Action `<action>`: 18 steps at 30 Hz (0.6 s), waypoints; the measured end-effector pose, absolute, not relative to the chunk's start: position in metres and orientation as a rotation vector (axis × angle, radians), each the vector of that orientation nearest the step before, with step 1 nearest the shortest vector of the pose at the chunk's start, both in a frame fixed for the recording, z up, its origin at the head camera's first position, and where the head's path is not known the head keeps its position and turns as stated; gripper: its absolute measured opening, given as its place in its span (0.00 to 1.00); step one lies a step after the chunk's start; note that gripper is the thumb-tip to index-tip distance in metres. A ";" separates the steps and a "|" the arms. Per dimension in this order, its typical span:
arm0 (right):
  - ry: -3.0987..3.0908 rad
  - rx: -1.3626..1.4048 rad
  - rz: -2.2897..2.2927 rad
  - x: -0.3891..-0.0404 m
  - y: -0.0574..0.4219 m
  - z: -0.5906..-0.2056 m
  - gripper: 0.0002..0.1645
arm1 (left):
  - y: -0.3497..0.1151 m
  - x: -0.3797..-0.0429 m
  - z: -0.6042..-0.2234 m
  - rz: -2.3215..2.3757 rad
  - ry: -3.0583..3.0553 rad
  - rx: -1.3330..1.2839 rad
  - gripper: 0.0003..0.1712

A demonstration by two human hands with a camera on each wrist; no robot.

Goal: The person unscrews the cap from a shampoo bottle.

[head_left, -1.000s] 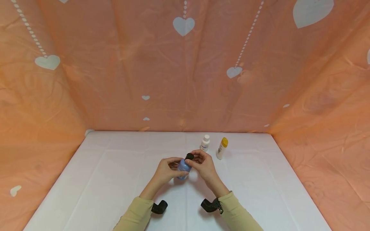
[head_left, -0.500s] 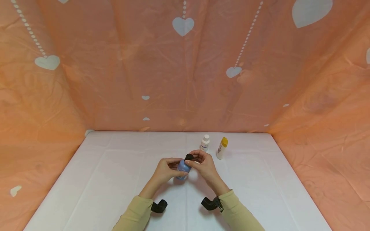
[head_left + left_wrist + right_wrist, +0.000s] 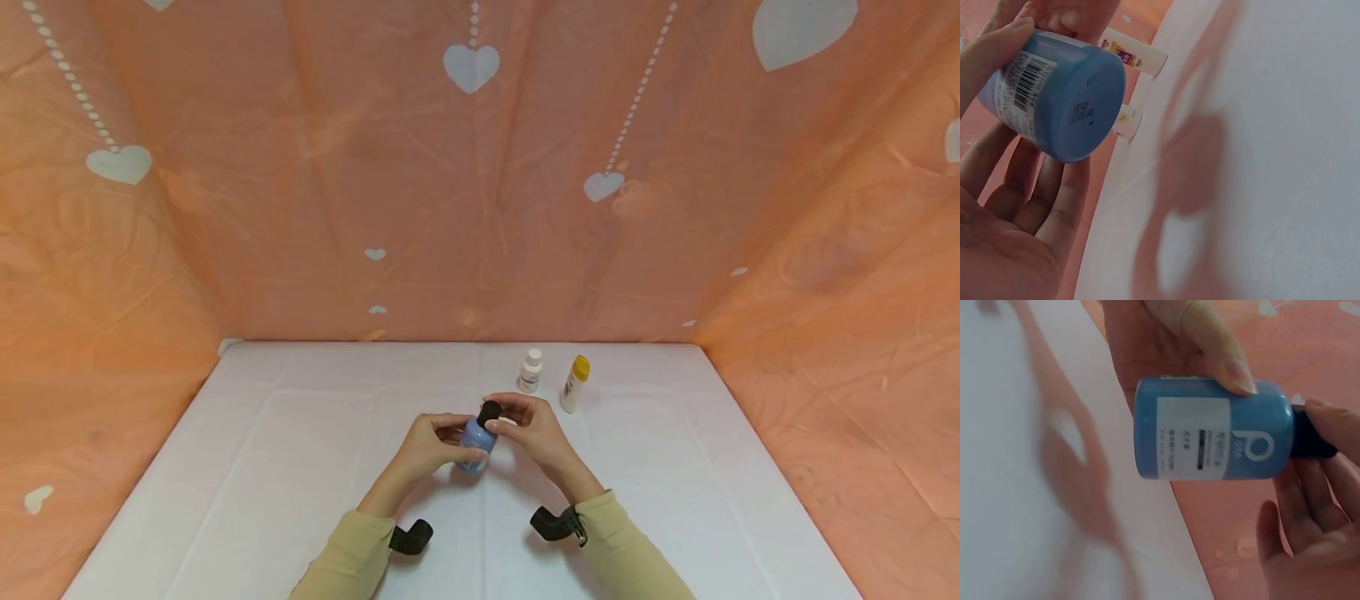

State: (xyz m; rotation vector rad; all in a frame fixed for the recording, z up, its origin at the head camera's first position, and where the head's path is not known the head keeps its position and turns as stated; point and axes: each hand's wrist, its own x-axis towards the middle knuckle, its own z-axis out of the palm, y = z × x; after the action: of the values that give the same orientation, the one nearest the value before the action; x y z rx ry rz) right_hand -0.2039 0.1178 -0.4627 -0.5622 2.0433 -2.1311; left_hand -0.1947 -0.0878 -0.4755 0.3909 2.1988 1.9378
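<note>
A blue plastic bottle (image 3: 477, 437) with a black cap (image 3: 490, 412) is held tilted above the white table. My left hand (image 3: 427, 446) grips its body, thumb on the near side and fingers behind. The thumb and fingers of my right hand (image 3: 534, 427) pinch the black cap. In the left wrist view the bottle's flat base (image 3: 1093, 109) faces the camera, beside a barcode label (image 3: 1030, 86). The right wrist view shows the white front label (image 3: 1194, 439), with the cap (image 3: 1310, 434) partly hidden by the right thumb.
Behind the right hand, a small white bottle (image 3: 530, 372) with a white cap stands on the table (image 3: 300, 467). To its right is a slim white bottle (image 3: 573, 386) with a yellow cap. Orange cloth (image 3: 480, 208) with white hearts walls the back and sides.
The bottle has shifted slightly toward me, still in the left hand. My right hand's wrist has swung a little to the right, and more of the black cap shows.
</note>
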 end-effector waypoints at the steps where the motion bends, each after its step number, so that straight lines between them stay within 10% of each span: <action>1: 2.011 -0.604 -2.132 -0.204 0.119 -0.463 0.25 | -0.088 -0.193 -0.472 1.936 2.199 0.406 0.30; 18: 2.194 -0.516 -2.256 -0.182 0.102 -0.438 0.32 | -0.087 -0.194 -0.479 1.997 2.175 0.433 0.30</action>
State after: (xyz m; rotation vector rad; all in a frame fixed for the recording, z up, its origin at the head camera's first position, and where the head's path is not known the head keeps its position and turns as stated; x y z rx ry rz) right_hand -0.1824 0.1018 -0.4383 -0.5158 2.1945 -2.2560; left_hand -0.1943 -0.0867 -0.4788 0.4333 2.1748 1.9965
